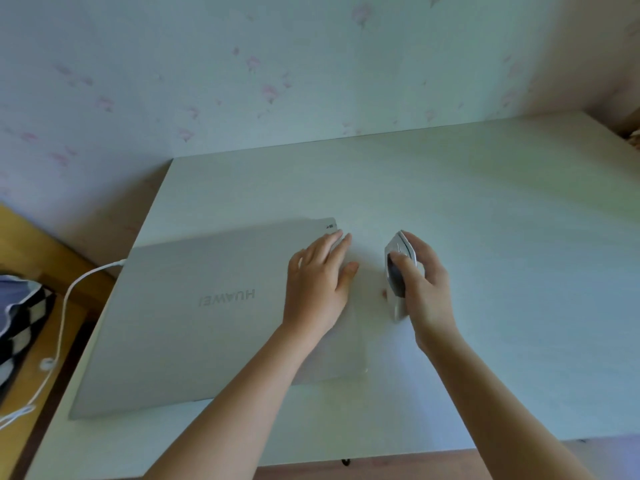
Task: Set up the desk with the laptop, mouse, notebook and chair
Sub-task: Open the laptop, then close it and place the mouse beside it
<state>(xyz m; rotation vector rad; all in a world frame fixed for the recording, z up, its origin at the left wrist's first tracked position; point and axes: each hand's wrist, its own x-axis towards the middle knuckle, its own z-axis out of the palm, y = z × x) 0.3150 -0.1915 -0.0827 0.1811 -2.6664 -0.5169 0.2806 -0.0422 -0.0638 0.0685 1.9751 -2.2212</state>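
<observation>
Your left hand lies spread flat on the closed laptop at the desk's left. Your right hand pinches the mouse, tilted on edge just right of it. Next, lay the mouse flat there, then likely open the lid.

You have one worktop before you, and on it one closed laptop and one mouse — plus your two hands: left, right. One white cable — off the edge.
</observation>
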